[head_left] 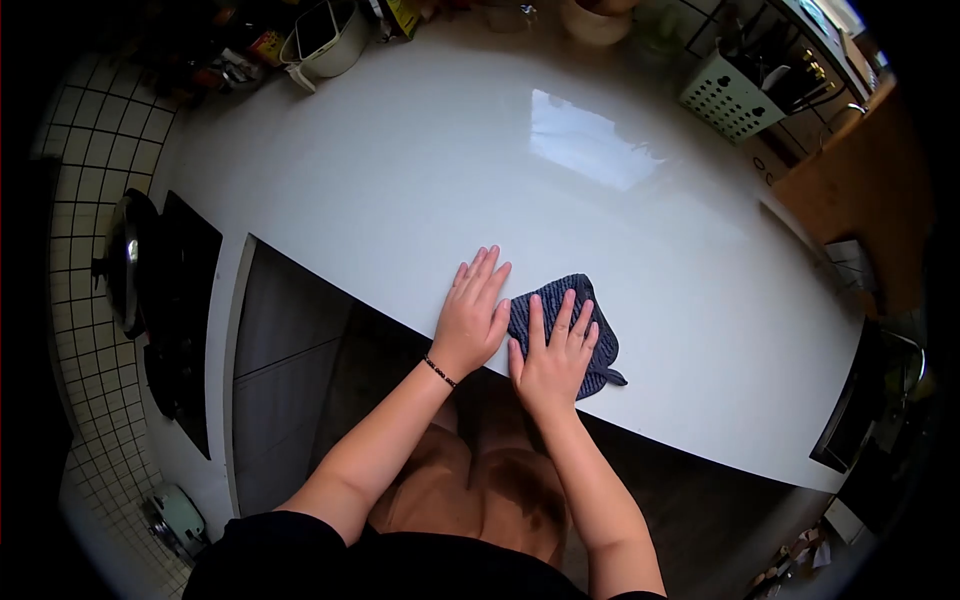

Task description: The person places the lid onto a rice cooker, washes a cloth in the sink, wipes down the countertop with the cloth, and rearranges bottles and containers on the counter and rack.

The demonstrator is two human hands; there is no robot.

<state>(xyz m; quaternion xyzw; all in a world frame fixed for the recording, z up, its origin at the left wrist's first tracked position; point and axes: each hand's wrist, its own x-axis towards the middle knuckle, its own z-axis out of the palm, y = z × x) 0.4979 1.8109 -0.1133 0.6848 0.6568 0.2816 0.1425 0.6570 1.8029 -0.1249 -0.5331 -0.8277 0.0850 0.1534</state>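
A dark blue-grey ribbed cleaning cloth (602, 372) with a small hanging loop lies folded near the front edge of the white countertop (400, 150). My right hand (558, 360) rests flat on top of it, fingers spread and pointing away from me. Just left of the cloth, my left hand (472, 318) lies on the bare counter surface, its fingers stretched out and its thumb close to the cloth's left edge. A dark beaded bracelet (440, 371) circles my left wrist. The part of the cloth beneath my right palm is hidden.
A black stove (190, 310) with a lidded pan (128, 262) stands at the left. Along the back are a pale container (335, 50) and a bowl (597, 22). A perforated utensil basket (728, 95) and a wooden board (860, 190) stand at the right, near a sink (848, 420).
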